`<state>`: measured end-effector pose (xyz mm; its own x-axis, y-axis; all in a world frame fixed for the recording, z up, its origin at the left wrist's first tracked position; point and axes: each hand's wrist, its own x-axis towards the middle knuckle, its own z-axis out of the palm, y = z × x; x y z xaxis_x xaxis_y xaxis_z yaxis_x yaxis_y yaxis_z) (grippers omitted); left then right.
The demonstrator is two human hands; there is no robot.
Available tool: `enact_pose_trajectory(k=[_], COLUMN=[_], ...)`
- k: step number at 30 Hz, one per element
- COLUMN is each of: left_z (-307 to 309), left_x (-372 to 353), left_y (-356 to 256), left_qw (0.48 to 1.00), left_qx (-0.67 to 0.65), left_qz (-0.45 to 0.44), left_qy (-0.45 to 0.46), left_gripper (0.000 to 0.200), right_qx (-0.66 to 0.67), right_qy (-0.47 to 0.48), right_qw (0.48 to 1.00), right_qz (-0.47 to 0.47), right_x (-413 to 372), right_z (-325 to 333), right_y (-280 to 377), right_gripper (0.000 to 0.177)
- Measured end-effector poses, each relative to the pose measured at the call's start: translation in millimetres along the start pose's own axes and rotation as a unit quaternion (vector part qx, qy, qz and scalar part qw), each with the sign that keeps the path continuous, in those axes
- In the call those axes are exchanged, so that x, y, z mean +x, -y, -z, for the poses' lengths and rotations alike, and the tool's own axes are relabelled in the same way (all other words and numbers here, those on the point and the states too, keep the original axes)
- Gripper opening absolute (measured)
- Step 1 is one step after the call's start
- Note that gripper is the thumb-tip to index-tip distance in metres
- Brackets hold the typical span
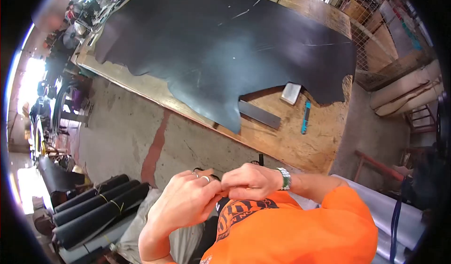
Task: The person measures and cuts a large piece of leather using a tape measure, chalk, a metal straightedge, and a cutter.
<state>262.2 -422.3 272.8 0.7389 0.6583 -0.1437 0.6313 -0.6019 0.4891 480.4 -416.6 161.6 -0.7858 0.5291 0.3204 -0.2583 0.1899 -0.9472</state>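
In front of my chest, my left hand [185,197], with rings on its fingers, is closed and meets my right hand [248,181]. A metal-banded watch [284,178] is on my right wrist, and the fingers of that hand are curled tight. A thin black loop [214,176] shows just behind the fingers; I cannot make out what it is or which hand grips it. Whatever lies between the fingertips is hidden. Below the hands is the orange shirt [300,228] that I wear.
Ahead stands a wooden table [314,146] bearing a large dark leather hide [206,43]. Near its edge lie a flat grey bar [259,114], a pale block [291,94] and a blue-and-black cutter [306,117]. Black rolls [101,210] lie at lower left, silvery rolls [399,212] at right.
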Motion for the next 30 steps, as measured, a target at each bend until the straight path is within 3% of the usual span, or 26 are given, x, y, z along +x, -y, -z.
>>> enact_pose_trajectory(k=[2, 3, 6, 8, 9, 10, 12, 13, 14, 16, 18, 20, 22, 23, 24, 25, 26, 27, 28, 30], left_z=[3.5, 12.2, 15.3, 5.4, -7.6, -13.9, -17.7, -5.1, -8.0, 13.5, 43.0, 61.3, 89.6, 98.0, 107.0, 130.8, 141.2, 162.3, 185.5, 247.5], left_x=[-12.0, -18.0, -30.6, -43.7, -57.3, -72.0, -94.7, -105.8, -112.4, -120.3, -117.9, -110.7, -106.3, -106.1, -104.0, -102.3, -100.9, -104.9, -111.9, -131.8], left_y=[42.7, 61.1, 121.7, 145.2, 168.6, 188.1, 226.3, 231.9, 252.6, 289.5, 317.6, 358.2, 385.8, 405.9, 428.3, 436.5, 467.4, 489.6, 521.5, 571.5], left_qw=[0.999, 0.999, 0.983, 0.936, 0.915, 0.898, 0.878, 0.804, 0.793, 0.717, 0.722, 0.725, 0.731, 0.754, 0.778, 0.775, 0.788, 0.749, 0.677, 0.613], left_qx=[-0.016, -0.008, -0.001, -0.018, -0.064, -0.179, -0.391, -0.559, -0.582, -0.683, -0.663, -0.637, -0.622, -0.578, -0.537, -0.499, -0.437, -0.436, -0.466, -0.426], left_qz=[-0.030, -0.007, -0.094, 0.018, 0.061, 0.095, 0.066, 0.097, 0.087, 0.092, 0.084, 0.075, 0.086, 0.132, 0.171, 0.243, 0.203, 0.224, 0.232, 0.299], left_qy=[-0.016, 0.049, -0.155, -0.351, -0.394, -0.391, -0.267, -0.179, -0.156, -0.104, -0.179, -0.250, -0.267, -0.282, -0.279, -0.303, -0.383, -0.446, -0.520, -0.595], left_gripper=[0.017, 0.018, 0.024, 0.033, 0.037, 0.034, 0.030, 0.036, 0.038, 0.040, 0.034, 0.024, 0.019, 0.014, 0.009, 0.009, 0.016, 0.021, 0.026, 0.039], right_qx=[-0.055, -0.083, -0.157, -0.077, 0.016, 0.082, 0.180, 0.177, 0.172, 0.152, 0.156, 0.139, 0.107, 0.107, 0.114, 0.097, 0.042, 0.062, 0.077, 0.058], right_qy=[-0.052, -0.084, -0.194, -0.320, -0.380, -0.402, -0.423, -0.397, -0.374, -0.328, -0.317, -0.293, -0.276, -0.270, -0.260, -0.226, -0.227, -0.229, -0.211, -0.132], right_qw=[0.997, 0.992, 0.964, 0.923, 0.904, 0.895, 0.873, 0.882, 0.889, 0.899, 0.917, 0.925, 0.941, 0.938, 0.947, 0.954, 0.967, 0.965, 0.969, 0.979], right_qz=[-0.022, -0.041, -0.096, -0.200, -0.196, -0.176, -0.164, -0.183, -0.199, -0.248, -0.186, -0.197, -0.167, -0.188, -0.148, -0.170, -0.107, -0.112, -0.099, -0.141], right_x=[19.4, 32.5, 84.2, 127.2, 147.7, 167.9, 210.7, 232.8, 252.9, 295.2, 332.4, 363.0, 394.4, 419.6, 437.6, 452.9, 470.6, 485.8, 497.5, 512.3], right_z=[-19.8, -27.9, -52.3, -66.1, -74.3, -78.9, -86.0, -87.8, -87.3, -84.7, -81.3, -66.2, -52.9, -46.4, -40.2, -28.7, -21.3, -13.7, -7.4, 18.2], right_y=[-13.7, -19.4, -33.1, -37.8, -44.4, -47.3, -54.2, -57.9, -61.4, -59.4, -74.8, -104.3, -133.1, -133.8, -149.8, -160.4, -186.4, -187.3, -192.5, -182.7], right_gripper=[0.014, 0.013, 0.012, 0.012, 0.011, 0.012, 0.012, 0.012, 0.013, 0.015, 0.016, 0.016, 0.015, 0.016, 0.018, 0.022, 0.025, 0.024, 0.024, 0.025])
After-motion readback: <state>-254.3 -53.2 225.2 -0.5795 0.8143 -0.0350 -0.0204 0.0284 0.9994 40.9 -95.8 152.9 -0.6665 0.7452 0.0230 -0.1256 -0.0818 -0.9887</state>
